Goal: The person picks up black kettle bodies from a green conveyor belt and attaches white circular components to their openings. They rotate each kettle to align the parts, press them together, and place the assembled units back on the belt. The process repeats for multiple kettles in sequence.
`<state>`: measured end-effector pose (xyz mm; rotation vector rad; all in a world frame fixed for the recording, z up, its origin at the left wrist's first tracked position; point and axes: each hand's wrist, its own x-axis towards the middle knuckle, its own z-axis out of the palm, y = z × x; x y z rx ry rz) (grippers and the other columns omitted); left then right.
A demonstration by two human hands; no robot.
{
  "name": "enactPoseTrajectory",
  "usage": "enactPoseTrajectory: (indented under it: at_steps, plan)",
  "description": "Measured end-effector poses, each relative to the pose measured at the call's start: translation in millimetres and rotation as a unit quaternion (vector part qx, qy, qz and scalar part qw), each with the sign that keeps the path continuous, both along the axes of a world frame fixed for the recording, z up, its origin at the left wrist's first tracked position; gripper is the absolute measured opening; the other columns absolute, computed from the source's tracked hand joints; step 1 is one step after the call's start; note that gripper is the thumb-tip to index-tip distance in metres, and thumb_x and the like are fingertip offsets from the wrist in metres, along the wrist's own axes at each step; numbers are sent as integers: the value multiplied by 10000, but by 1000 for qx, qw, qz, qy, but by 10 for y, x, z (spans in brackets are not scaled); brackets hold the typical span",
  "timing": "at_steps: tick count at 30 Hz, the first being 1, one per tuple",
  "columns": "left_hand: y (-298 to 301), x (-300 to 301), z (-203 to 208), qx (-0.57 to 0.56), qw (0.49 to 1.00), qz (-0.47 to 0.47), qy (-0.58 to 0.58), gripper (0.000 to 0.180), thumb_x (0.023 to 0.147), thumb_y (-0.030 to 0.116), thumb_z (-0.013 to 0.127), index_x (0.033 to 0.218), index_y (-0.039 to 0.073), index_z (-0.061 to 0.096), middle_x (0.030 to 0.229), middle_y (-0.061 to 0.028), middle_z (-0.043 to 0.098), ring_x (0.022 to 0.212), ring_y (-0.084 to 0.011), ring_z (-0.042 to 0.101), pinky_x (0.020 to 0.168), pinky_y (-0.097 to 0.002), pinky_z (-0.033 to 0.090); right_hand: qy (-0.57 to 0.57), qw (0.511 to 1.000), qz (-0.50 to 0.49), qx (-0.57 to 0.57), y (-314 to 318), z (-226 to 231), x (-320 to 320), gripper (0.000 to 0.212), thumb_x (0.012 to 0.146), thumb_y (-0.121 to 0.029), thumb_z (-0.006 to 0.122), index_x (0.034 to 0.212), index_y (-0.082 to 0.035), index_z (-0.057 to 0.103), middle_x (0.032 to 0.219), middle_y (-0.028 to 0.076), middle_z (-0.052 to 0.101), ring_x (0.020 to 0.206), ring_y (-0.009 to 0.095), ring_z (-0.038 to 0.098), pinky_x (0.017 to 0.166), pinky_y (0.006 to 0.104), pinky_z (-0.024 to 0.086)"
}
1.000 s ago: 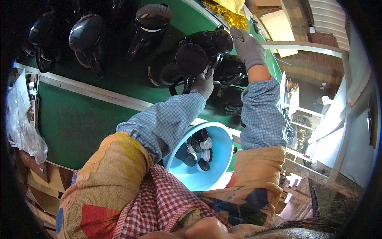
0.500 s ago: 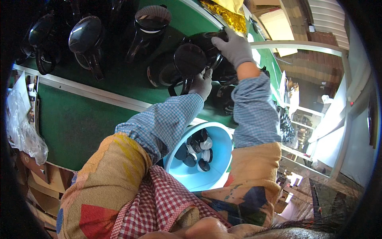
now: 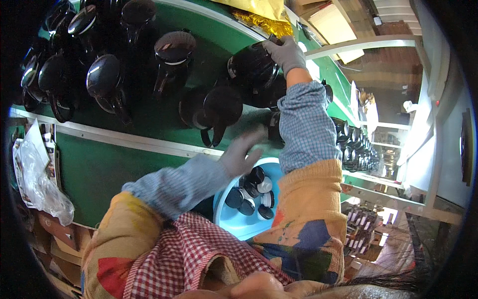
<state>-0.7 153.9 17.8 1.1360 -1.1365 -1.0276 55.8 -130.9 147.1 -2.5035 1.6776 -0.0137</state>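
Gloved in grey, my right hand (image 3: 287,55) grips the upper end of a large glossy black jug (image 3: 253,65), which leans on the green conveyor belt. My left hand (image 3: 241,154), gloved and blurred by motion, is empty with thumb and fingers apart. It hovers between the belt's edge and a light-blue bucket (image 3: 225,203). Black-and-white lids (image 3: 249,189) lie in the bucket. Just beyond my left hand stands a black jug with a round black top (image 3: 222,106), its handle pointing toward me.
Several more black jugs (image 3: 104,74) stand on the belt at the left. A pale metal rail (image 3: 124,142) divides the belt from a nearer green surface (image 3: 114,174). Clear plastic bags (image 3: 40,184) lie at far left. Gold foil wrapping (image 3: 264,22) sits at the back; a white frame (image 3: 368,46) rises at right.
My left hand has let go of the round-topped jug and drawn back toward the bucket. The jugs at left have shifted in view. My right hand stays on the large jug, now tilted more into sight.
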Motion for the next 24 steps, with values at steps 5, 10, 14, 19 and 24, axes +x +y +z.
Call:
enactPoseTrajectory:
  at_steps: [5,10,14,19,24]
  plan:
    - [1261,511,-154,19,998,35,-55,272,885,82,666,1153,39,665,1145,-153,660,1077,-324,629,964,-438,505,48,992,55,-106,-20,-83,-76,829,827,-696,638,1385,-86,573,1313,195,650,1210,345,629,1041,434,473]
    - [1326,951,-339,23,974,193,-114,391,906,133,669,1262,12,562,1306,-192,550,1239,-351,531,1069,-456,433,-149,961,229,48,578,140,-253,901,840,-751,599,1453,-97,502,1455,207,536,1319,359,544,1077,466,450]
    - [1147,996,-166,84,973,148,-155,475,914,141,698,1330,3,515,1343,-230,558,1207,-368,571,1027,-436,471,29,896,440,54,1536,292,-252,1023,791,-725,681,1548,-116,360,1568,198,391,1330,436,504,1083,475,458]
    - [833,937,-61,48,974,90,-204,467,960,278,652,1324,5,547,1299,-236,613,1199,-385,586,1018,-459,466,101,917,382,60,1788,210,-201,936,780,-411,753,1573,-163,321,1466,214,457,1268,404,551,1078,444,460]
    - [507,788,-88,134,978,71,-141,489,1007,341,565,1342,-14,547,1194,-219,662,1119,-354,635,990,-431,483,141,906,391,80,1759,227,-105,986,748,-454,738,1575,-170,283,1400,306,452,1220,445,572,1034,453,502]
